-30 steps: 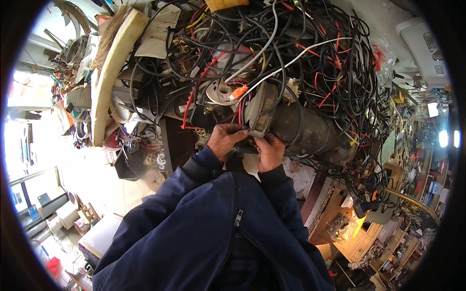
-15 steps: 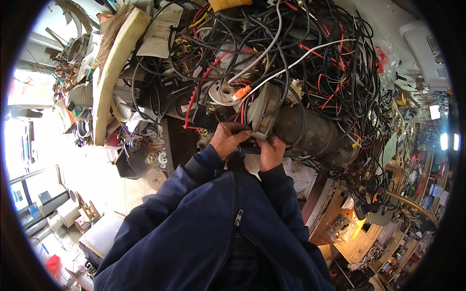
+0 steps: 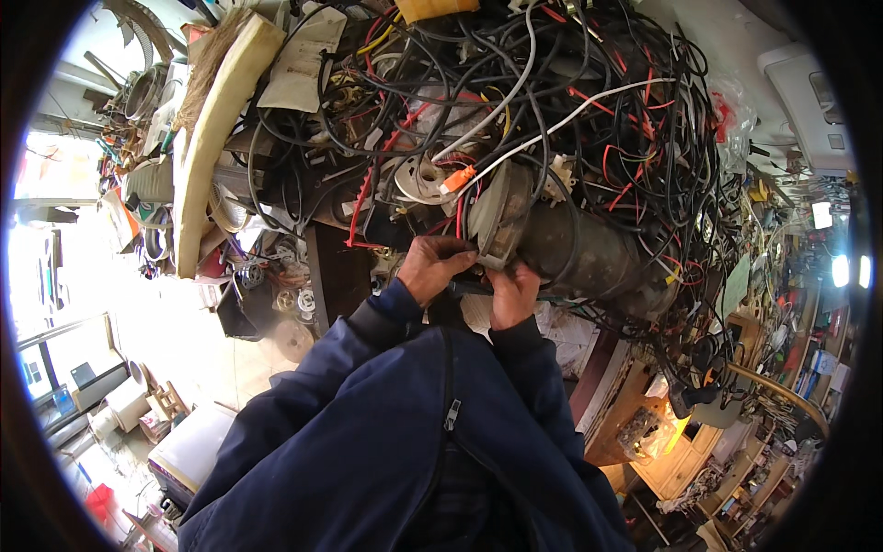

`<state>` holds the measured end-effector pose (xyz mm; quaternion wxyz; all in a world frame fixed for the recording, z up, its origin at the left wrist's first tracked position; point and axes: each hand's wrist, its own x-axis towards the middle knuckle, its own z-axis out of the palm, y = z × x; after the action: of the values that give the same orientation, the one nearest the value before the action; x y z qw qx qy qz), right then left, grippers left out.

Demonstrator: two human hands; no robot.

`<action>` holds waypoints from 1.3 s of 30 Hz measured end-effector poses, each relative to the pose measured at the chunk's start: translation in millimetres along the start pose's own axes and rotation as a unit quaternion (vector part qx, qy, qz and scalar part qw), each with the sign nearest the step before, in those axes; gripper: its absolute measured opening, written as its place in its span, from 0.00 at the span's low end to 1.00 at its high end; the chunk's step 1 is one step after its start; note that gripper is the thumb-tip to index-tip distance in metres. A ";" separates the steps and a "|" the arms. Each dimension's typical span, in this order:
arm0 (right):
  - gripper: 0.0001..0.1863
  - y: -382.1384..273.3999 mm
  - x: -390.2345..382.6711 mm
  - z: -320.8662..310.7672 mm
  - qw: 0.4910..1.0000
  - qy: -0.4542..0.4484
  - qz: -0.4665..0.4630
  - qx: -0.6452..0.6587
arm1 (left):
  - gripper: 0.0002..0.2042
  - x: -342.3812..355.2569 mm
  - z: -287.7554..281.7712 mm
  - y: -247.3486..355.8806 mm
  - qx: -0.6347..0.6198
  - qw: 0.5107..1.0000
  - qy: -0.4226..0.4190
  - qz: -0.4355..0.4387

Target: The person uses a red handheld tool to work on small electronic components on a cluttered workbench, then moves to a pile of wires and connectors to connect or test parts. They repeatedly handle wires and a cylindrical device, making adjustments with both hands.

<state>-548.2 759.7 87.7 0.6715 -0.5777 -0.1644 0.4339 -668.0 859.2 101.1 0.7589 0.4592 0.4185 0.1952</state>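
Note:
A dusty grey cylinder (image 3: 581, 250), which looks like an electric motor or pump body, lies on its side in front of me. At its left end sits a round, flanged end cover (image 3: 497, 216). My left hand (image 3: 432, 269) is closed in a pinch at the lower left edge of this cover. My right hand (image 3: 513, 294) is just under the cover's lower edge, fingers bent and closed against it. Whatever is between the fingertips is too small or hidden. A white plastic spool (image 3: 421, 177) and an orange connector (image 3: 457, 178) lie just beyond the hands.
Tangled black, red and white cables (image 3: 607, 120) cover the bench behind and beside the cylinder. A long pale foam-like strip (image 3: 221, 147) stands at the left. To the lower right is a wooden cabinet (image 3: 676, 460). A black bin (image 3: 248, 308) sits at the left.
Both hands stay at the lower edge of the cover with almost the same grip. Only slight finger movement and a tiny shift of the view show.

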 end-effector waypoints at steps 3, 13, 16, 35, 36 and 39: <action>0.11 -11.3 -4.8 7.5 1.000 0.006 0.010 0.011 | 0.09 1.5 -2.5 -5.8 0.002 1.000 -0.008 0.005; 0.13 2.2 2.3 1.9 1.000 0.013 0.011 0.006 | 0.09 -0.1 -3.6 -0.5 0.017 1.000 -0.015 0.006; 0.14 7.6 3.1 -2.7 1.000 0.008 0.008 0.001 | 0.10 -1.3 -2.9 -4.7 -0.008 1.000 -0.004 -0.003; 0.14 -1.1 4.9 1.4 1.000 -0.010 0.011 -0.006 | 0.10 -6.1 5.9 -6.6 0.189 0.978 0.049 0.071; 0.14 -0.5 4.4 1.0 1.000 -0.010 0.006 -0.017 | 0.10 -3.7 4.3 -7.8 0.176 0.982 0.040 0.060; 0.14 2.8 5.0 -1.3 1.000 -0.008 -0.004 -0.011 | 0.10 1.0 2.0 -6.6 0.174 0.982 0.027 0.064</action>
<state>-545.5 762.6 83.4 0.6653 -0.5814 -0.1765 0.4339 -666.4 855.5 95.4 0.6417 0.6044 0.4365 0.1797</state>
